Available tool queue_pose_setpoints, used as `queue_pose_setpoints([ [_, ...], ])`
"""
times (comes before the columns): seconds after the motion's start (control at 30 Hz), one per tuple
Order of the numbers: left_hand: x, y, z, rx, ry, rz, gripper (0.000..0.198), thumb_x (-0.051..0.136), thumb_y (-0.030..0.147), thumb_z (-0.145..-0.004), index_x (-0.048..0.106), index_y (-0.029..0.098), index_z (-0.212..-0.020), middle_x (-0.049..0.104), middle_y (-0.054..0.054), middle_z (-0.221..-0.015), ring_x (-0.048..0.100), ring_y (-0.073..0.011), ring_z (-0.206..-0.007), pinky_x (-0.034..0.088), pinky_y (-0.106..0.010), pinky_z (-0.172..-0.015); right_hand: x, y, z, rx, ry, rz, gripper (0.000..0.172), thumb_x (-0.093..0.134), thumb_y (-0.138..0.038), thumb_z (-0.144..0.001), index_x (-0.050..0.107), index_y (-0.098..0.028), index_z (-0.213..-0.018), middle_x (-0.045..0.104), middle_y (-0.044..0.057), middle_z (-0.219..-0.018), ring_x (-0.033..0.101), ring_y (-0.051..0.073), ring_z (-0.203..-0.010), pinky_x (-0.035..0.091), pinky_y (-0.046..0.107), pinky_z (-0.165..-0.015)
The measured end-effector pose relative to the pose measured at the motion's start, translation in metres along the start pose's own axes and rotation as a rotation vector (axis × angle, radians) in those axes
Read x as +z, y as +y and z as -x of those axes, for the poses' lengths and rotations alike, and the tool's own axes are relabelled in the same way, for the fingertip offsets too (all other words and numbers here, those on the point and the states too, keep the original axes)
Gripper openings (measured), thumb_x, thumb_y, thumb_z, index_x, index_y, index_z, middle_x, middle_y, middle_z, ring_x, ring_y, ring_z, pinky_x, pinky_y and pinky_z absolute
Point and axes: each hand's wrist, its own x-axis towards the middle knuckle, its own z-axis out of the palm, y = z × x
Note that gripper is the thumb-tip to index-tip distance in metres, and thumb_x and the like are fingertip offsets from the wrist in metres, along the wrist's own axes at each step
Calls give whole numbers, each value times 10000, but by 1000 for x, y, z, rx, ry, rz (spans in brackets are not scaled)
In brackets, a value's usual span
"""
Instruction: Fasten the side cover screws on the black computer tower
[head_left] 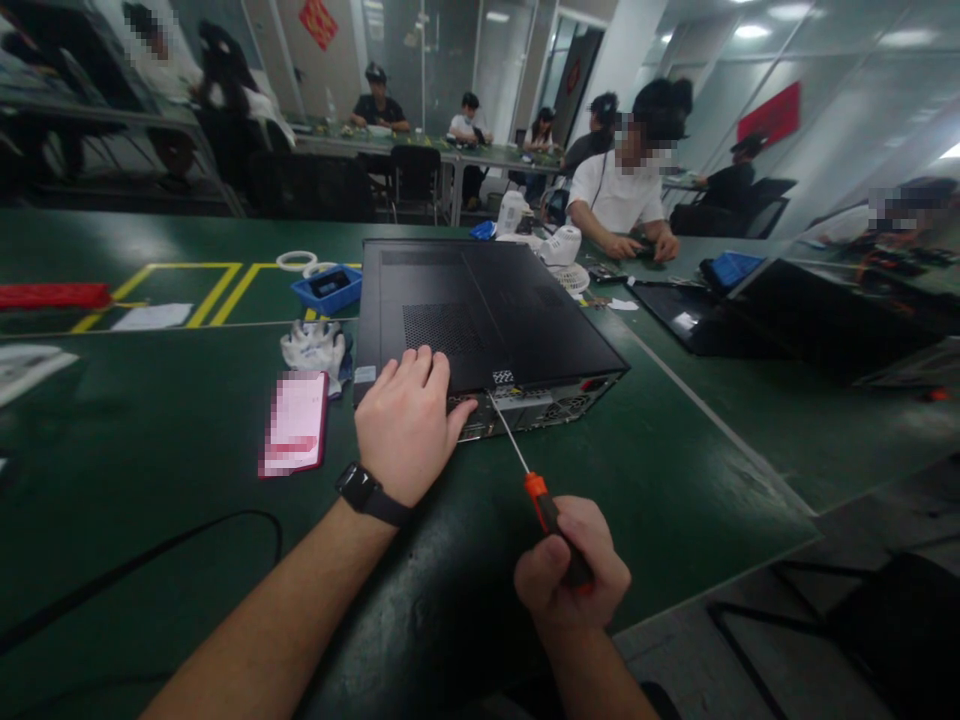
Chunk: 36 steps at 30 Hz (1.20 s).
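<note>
A black desktop computer case (487,310) lies flat on the green table (150,440), its rear panel facing me. My left hand (409,420), with a dark watch on the wrist, rests on the case's near top edge, fingers together and lying flat over the lid. My right hand (571,578) is closed round the orange and black handle of a screwdriver (525,470). Its thin shaft points up and to the left, and its tip meets the rear panel just under the lid's edge.
A pink phone (295,422) and white gloves (315,345) lie left of the case. A blue tray (328,288), tape rolls (297,261) and yellow floor-style markings sit behind. A black cable (150,550) crosses near left. Other people work at neighbouring tables; the table edge runs right.
</note>
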Motion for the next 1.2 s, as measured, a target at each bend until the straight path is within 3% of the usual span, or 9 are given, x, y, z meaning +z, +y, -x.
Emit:
queue_pose_setpoints([
  [0.27,1,1,-1,-1,0,0,534,620,402,-940,600,57,-1347,603,-220,-1441,575,-369,-1326,447,-498,-1133,8,-6,-16,24,73,-72,250,533,-252,-946,584,-164,-1174,603,74,-909,630,220,-754,569,436,-606],
  [0.43,2,0,-1,0,4,-13,529,616,405,-942,601,73,-1355,603,-213,-1445,573,-363,-1332,446,-489,-1138,9,0,0,-19,77,-40,282,554,-176,-931,560,-168,-1213,617,78,-931,634,211,-756,571,408,-591],
  [0.57,1,0,0,-2,0,-18,549,614,413,-943,596,55,-1359,604,-214,-1443,578,-365,-1327,443,-485,-1143,8,4,10,18,49,-50,237,512,-256,-982,535,-176,-1204,603,56,-894,616,185,-711,560,383,-583],
  [0.7,2,0,0,-3,2,-16,548,616,408,-942,594,57,-1361,601,-214,-1447,574,-373,-1328,444,-496,-1137,10,2,6,53,51,-83,270,496,-326,-980,525,-183,-1207,582,63,-909,618,206,-755,563,414,-604],
  [0.97,2,0,0,4,19,-15,525,615,405,-942,603,77,-1352,611,-209,-1437,577,-372,-1325,458,-503,-1124,9,5,9,31,81,-51,278,541,-203,-955,515,-180,-1231,586,41,-892,616,173,-707,553,361,-576],
  [1.2,2,-1,0,6,18,-21,539,621,407,-939,599,61,-1352,612,-215,-1434,583,-371,-1318,455,-500,-1127,14,2,6,48,95,-120,274,503,-289,-973,530,-178,-1222,588,55,-903,622,193,-732,565,387,-581],
])
